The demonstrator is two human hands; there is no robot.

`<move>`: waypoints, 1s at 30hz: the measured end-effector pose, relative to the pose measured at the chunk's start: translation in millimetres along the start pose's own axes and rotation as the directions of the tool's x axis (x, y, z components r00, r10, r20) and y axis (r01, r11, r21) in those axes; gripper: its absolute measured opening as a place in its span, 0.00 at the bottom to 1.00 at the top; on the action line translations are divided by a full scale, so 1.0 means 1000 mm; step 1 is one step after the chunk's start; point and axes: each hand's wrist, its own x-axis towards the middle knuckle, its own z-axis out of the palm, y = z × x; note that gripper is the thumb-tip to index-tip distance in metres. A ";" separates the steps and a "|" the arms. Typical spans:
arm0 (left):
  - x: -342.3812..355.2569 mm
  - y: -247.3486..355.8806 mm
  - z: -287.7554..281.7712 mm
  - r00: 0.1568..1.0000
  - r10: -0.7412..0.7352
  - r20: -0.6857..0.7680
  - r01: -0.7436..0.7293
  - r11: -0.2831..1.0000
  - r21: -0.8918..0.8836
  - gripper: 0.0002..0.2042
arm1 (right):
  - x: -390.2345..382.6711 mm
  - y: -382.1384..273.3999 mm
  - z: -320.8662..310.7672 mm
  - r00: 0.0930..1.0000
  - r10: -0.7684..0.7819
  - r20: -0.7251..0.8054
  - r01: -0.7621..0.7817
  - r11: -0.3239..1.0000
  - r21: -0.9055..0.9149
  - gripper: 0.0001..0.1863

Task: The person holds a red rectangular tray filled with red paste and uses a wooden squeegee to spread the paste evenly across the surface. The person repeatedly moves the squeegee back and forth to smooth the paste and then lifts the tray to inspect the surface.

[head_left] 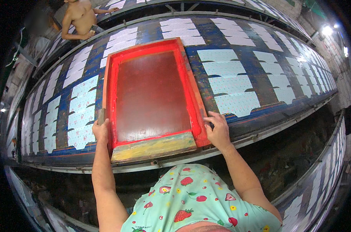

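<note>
A large screen printing frame [189,77] lies on the long table in front of me, tilted a little. Its dark reddish mesh [152,96] is bordered by bright red ink, and a worn yellow-green strip [156,147] runs along the near end. My left hand [101,130] is closed on the frame's left side, its thumb against a small brown block [102,116]. At the right side, my right hand [218,130] grips the edge with bent fingers, beside a small dark handle [202,113]. The undersides of both grips are hidden.
Printed pale fabric pieces [231,85] lie in rows on the dark, ink-stained table, left and right of the frame. White pieces [181,31] lie along the far side. A metal rail [260,133] edges the table near me. Across it stands another person [80,17].
</note>
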 end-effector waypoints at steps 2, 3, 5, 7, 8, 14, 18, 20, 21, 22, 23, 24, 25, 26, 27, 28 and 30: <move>-0.001 0.002 0.000 1.000 -0.008 0.011 0.008 1.000 -0.008 0.21 | 0.005 0.011 0.007 0.985 0.139 0.103 -0.131 0.989 -0.073 0.33; 0.000 0.003 -0.001 1.000 -0.008 0.018 0.009 1.000 -0.014 0.21 | 0.007 0.015 0.012 0.987 0.123 0.105 -0.120 0.992 -0.036 0.34; -0.001 0.004 -0.001 1.000 -0.017 0.002 0.017 1.000 -0.011 0.21 | 0.012 0.017 0.020 0.972 0.188 0.143 -0.192 0.981 0.012 0.37; -0.001 0.004 -0.002 1.000 -0.027 0.010 0.027 1.000 -0.002 0.20 | 0.017 0.016 0.027 0.961 0.226 0.158 -0.229 0.974 0.001 0.40; 0.000 0.003 -0.001 0.999 -0.035 0.016 0.036 0.999 -0.005 0.20 | 0.020 0.015 0.029 0.956 0.243 0.161 -0.244 0.970 -0.014 0.41; 0.001 -0.012 0.000 0.998 -0.054 0.038 0.058 0.990 -0.125 0.19 | 0.035 0.006 0.033 0.945 0.275 0.177 -0.266 0.961 -0.072 0.40; 0.003 -0.018 -0.001 0.995 -0.078 0.062 0.086 0.986 -0.141 0.19 | 0.039 0.000 0.032 0.943 0.290 0.162 -0.287 0.957 -0.042 0.33; 0.005 -0.016 -0.005 0.993 -0.078 0.094 0.092 0.984 -0.155 0.18 | 0.042 -0.005 0.028 0.929 0.338 0.149 -0.339 0.941 -0.021 0.28; 0.006 -0.013 -0.006 0.987 -0.111 0.115 0.130 0.977 -0.168 0.18 | 0.043 -0.008 0.024 0.954 0.272 0.128 -0.273 0.962 -0.014 0.27; 0.007 -0.009 -0.009 0.984 -0.112 0.140 0.139 0.969 -0.204 0.17 | 0.046 -0.009 0.019 0.962 0.245 0.123 -0.245 0.969 -0.014 0.27; 0.008 -0.004 -0.010 0.980 -0.121 0.159 0.156 0.960 -0.232 0.17 | 0.049 -0.011 0.013 0.963 0.241 0.125 -0.239 0.971 -0.030 0.26; 0.008 0.003 -0.011 0.975 -0.162 0.150 0.196 0.948 -0.249 0.16 | 0.053 -0.011 0.006 0.978 0.183 0.101 -0.183 0.983 -0.004 0.26; 0.008 0.010 -0.011 0.972 -0.157 0.174 0.202 0.938 -0.281 0.16 | 0.057 -0.011 0.000 0.985 0.149 0.086 -0.150 0.989 0.004 0.25; 0.008 0.019 -0.012 0.968 -0.159 0.193 0.212 0.930 -0.299 0.16 | 0.062 -0.009 -0.008 0.991 0.114 0.074 -0.115 0.993 0.010 0.25; 0.006 0.028 -0.011 0.963 -0.183 0.196 0.238 0.922 -0.306 0.16 | 0.067 -0.005 -0.015 0.988 0.127 0.081 -0.128 0.992 0.002 0.25; 0.002 0.037 -0.007 0.969 -0.167 0.180 0.216 0.926 -0.308 0.16 | 0.072 0.002 -0.023 0.987 0.136 0.090 -0.137 0.991 -0.003 0.24; -0.009 0.057 0.007 0.976 -0.140 0.168 0.186 0.935 -0.303 0.16 | 0.079 0.019 -0.038 0.983 0.157 0.093 -0.155 0.988 -0.026 0.24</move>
